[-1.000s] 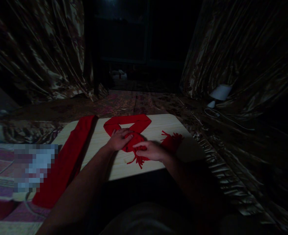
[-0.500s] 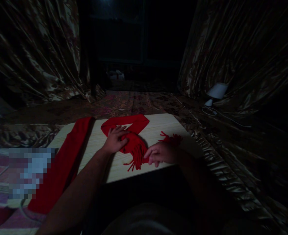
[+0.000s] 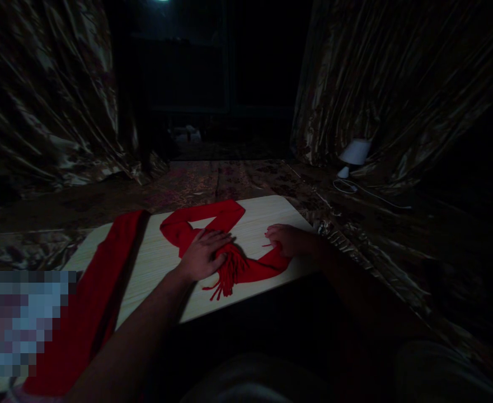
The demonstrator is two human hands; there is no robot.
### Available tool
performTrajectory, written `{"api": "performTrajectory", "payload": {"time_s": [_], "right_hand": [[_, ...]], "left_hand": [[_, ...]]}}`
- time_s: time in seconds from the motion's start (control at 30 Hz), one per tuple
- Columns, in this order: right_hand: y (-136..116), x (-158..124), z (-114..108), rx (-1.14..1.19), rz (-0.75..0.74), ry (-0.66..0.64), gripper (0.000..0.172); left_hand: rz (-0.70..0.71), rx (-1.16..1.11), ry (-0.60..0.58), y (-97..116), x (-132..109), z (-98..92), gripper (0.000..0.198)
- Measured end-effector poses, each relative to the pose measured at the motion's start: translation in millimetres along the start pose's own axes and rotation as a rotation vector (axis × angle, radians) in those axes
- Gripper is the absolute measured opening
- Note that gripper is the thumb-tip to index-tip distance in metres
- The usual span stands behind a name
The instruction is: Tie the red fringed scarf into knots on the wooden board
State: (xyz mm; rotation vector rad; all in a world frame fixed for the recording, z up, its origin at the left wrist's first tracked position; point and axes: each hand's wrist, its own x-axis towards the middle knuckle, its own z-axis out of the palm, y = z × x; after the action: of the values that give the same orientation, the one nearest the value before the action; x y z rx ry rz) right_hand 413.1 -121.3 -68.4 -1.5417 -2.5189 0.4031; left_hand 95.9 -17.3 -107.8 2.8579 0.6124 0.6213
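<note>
A red scarf (image 3: 263,270) lies on a pale wooden board (image 3: 145,280), its far part folded into an angular loop. One fringed end hangs toward the board's near edge. My left hand (image 3: 204,256) rests flat on the scarf's middle, fingers stretched out, just above that fringe. At the scarf's right-hand end, my right hand (image 3: 294,240) has its fingers curled over the cloth, a few fringe strands showing by the fingertips. Its thumb and palm are hidden in the dim light.
Another long red folded cloth (image 3: 99,285) runs along the board's left side and past its near edge. A small white lamp (image 3: 355,152) with a cord stands at the right on patterned fabric. Draped curtains (image 3: 61,95) hang on both sides. A blurred-out patch covers the lower left.
My right hand has moved right and away from me onto the scarf's far-right fringed end. My left hand has slid slightly toward the fringe. The view has shifted a little.
</note>
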Motion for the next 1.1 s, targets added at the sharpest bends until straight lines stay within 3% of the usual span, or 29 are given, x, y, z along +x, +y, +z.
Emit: {"api": "performTrajectory", "payload": {"time_s": [0.13, 0.23, 0.3, 0.43, 0.53, 0.6, 0.7, 0.77, 0.83, 0.9, 0.97, 1.03, 1.1], "right_hand": [[-0.9, -0.1, -6.4, 0.333, -0.054, 0.129, 0.018], [-3.6, -0.1, -17.3, 0.530, 0.063, 0.154, 0.015], [-5.0, 2.9, -27.3, 0.530, 0.170, 0.072, 0.022], [-6.3, 16.4, -49.5, 0.382, 0.253, -0.198, 0.040], [-8.5, 28.9, -61.4, 0.204, 0.352, -0.307, 0.041], [-10.5, 36.5, -64.7, 0.039, 0.428, -0.300, 0.036], [-13.8, 42.9, -62.9, -0.240, 0.529, -0.112, 0.031], [-16.6, 41.0, -58.2, -0.306, 0.462, 0.052, 0.029], [-20.6, 32.7, -50.9, -0.225, 0.276, 0.117, 0.023], [-26.1, 19.5, -39.9, -0.086, 0.109, 0.052, 0.020], [-32.1, 4.6, -24.4, 0.007, 0.027, -0.050, 0.035], [-37.3, -7.5, -6.1, 0.021, -0.019, -0.053, 0.047], [-40.0, -13.4, 10.4, 0.038, -0.053, 0.033, 0.031]], "left_hand": [[-0.015, -0.003, -0.017, -0.1, -0.6, -1.3, 0.054], [-0.020, -0.007, -0.021, -0.1, -1.1, -1.6, 0.053], [-0.025, -0.008, -0.019, -0.8, -1.4, -1.1, 0.052], [-0.025, -0.009, -0.015, -2.7, -2.1, 0.1, 0.051], [-0.021, -0.011, -0.015, -3.6, -2.4, 0.4, 0.052], [-0.018, -0.012, -0.019, -3.9, -2.5, 0.3, 0.052], [-0.024, -0.012, -0.016, -3.9, -2.5, 0.0, 0.052], [-0.024, -0.017, -0.014, -3.4, -2.5, -0.3, 0.053], [-0.021, -0.024, -0.015, -2.6, -2.4, -0.6, 0.053], [-0.022, -0.032, -0.015, -1.8, -2.2, -0.8, 0.052], [-0.025, -0.044, -0.009, -1.6, -2.0, -0.6, 0.052], [-0.026, -0.064, 0.005, -2.5, -1.9, 0.0, 0.051], [-0.026, -0.092, 0.030, -4.6, -2.0, 0.7, 0.051]]}}
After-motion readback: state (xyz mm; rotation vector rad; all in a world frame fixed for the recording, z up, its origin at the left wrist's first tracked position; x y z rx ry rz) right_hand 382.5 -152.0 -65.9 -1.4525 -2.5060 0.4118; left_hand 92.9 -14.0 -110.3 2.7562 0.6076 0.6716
